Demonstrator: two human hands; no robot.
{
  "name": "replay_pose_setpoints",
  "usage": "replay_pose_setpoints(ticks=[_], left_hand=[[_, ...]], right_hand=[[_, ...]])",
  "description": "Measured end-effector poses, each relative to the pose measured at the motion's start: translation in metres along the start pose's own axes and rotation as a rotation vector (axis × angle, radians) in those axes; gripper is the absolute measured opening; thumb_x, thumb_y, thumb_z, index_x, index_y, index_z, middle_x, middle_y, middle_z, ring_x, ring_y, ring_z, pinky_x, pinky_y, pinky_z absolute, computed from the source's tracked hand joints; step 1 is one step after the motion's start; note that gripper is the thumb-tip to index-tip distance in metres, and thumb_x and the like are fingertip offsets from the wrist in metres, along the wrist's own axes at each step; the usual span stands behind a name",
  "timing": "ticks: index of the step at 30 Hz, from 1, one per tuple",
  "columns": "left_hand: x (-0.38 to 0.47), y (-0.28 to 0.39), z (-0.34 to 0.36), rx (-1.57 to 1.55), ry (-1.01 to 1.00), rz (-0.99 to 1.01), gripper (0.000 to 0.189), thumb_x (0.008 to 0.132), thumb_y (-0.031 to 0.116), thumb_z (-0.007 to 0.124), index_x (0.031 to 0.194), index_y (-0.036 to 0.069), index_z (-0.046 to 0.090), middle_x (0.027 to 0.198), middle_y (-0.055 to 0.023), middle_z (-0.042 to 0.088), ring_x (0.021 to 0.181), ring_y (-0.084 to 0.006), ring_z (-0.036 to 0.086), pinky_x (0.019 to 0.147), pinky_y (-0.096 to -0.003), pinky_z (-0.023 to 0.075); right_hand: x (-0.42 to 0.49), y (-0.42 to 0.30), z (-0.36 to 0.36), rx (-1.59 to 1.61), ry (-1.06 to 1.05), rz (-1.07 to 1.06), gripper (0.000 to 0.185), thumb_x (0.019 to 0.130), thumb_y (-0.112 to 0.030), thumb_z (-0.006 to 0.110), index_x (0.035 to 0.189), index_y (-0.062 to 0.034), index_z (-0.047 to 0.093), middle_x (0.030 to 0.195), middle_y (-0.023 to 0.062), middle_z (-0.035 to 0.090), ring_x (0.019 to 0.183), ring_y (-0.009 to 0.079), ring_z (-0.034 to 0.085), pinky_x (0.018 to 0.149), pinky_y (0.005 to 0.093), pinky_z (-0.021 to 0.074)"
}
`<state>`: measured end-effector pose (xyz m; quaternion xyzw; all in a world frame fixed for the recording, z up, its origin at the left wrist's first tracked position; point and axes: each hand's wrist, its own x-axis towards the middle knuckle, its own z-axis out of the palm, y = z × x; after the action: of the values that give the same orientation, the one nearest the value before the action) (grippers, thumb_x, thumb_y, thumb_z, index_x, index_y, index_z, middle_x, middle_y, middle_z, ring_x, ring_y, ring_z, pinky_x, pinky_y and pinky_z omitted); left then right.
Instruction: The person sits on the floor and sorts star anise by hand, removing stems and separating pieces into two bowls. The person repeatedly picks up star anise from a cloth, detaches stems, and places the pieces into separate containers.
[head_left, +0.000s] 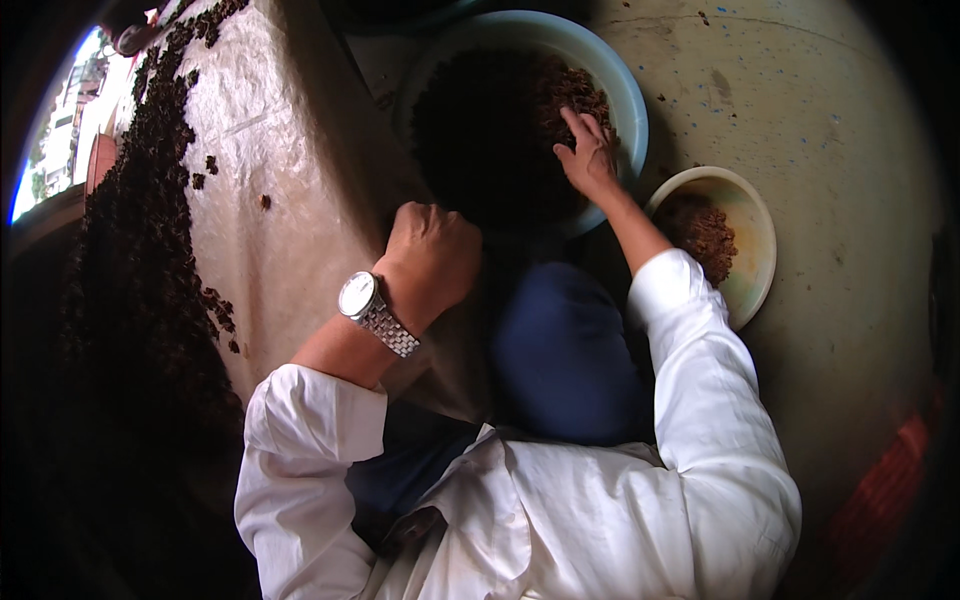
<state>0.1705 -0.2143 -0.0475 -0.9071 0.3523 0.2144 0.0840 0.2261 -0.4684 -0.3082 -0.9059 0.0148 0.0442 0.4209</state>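
My right hand (589, 157) is over the right side of a large light-blue plastic basin (640, 120). Its fingers are apart and touch or hover just above dark brown dried pieces (577, 86) that look like star anise. Shadow covers most of the basin's contents. My left hand (433, 251), with a metal-band wristwatch (358, 294) on its wrist, is curled beside the near-left side of the basin. The back of the hand hides its fingers, so whether it holds anything cannot be seen. A cream bowl (761, 259) with reddish-brown bits (709, 240) stands near my right forearm.
To the left, a pale plastic sheet (262, 165) covers a raised surface. A long heap of the same dark pieces (150, 247) lies along it. The floor (840, 187) at right bears blue specks and scattered bits. A blurred red object (885, 472) is at lower right.
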Motion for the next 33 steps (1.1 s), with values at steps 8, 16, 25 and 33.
replay_pose_setpoints(ticks=[8, 16, 25, 33], left_hand=[[0.001, 0.003, -0.006, -0.070, 0.032, -0.035, 0.014, 0.084, 0.014, 0.073, 0.074, 0.005, 0.075, 0.077, -0.0170, 0.075, 0.076, -0.0343, 0.076, 0.070, -0.0439, 0.0540], [0.005, 0.004, -0.011, -0.149, -0.047, -0.071, 0.027, 0.092, 0.028, 0.078, 0.086, 0.002, 0.076, 0.082, -0.0196, 0.077, 0.084, -0.0358, 0.078, 0.077, -0.0458, 0.0564], [0.003, 0.004, 0.002, -0.131, 0.127, -0.062, 0.025, 0.092, 0.027, 0.074, 0.089, 0.003, 0.072, 0.078, -0.0154, 0.074, 0.080, -0.0357, 0.076, 0.078, -0.0477, 0.0549], [-0.028, 0.006, -0.048, -0.474, 0.569, 0.080, 0.027, 0.095, 0.019, 0.076, 0.115, 0.002, 0.070, 0.105, -0.0149, 0.075, 0.102, -0.0341, 0.073, 0.094, -0.0449, 0.0539]], right_hand=[[0.068, -0.003, 0.086, -0.159, -0.104, 0.446, 0.102, 0.091, -0.038, 0.076, 0.175, -0.0270, 0.020, 0.167, 0.0407, 0.025, 0.153, 0.0599, 0.032, 0.127, 0.0647, 0.0291], [0.102, -0.047, 0.138, -0.034, -0.007, 0.107, 0.096, 0.087, -0.028, 0.080, 0.170, -0.0274, 0.033, 0.165, 0.0339, 0.033, 0.145, 0.0647, 0.038, 0.118, 0.0654, 0.0417], [0.074, -0.093, 0.116, -0.063, -0.032, -0.248, 0.080, 0.096, -0.026, 0.072, 0.168, -0.0157, 0.038, 0.167, 0.0312, 0.035, 0.152, 0.0518, 0.038, 0.119, 0.0546, 0.0437], [0.027, -0.085, -0.005, 0.103, 0.030, -0.048, 0.073, 0.087, -0.013, 0.083, 0.154, -0.0090, 0.056, 0.157, 0.0236, 0.048, 0.130, 0.0442, 0.061, 0.112, 0.0458, 0.0518]])
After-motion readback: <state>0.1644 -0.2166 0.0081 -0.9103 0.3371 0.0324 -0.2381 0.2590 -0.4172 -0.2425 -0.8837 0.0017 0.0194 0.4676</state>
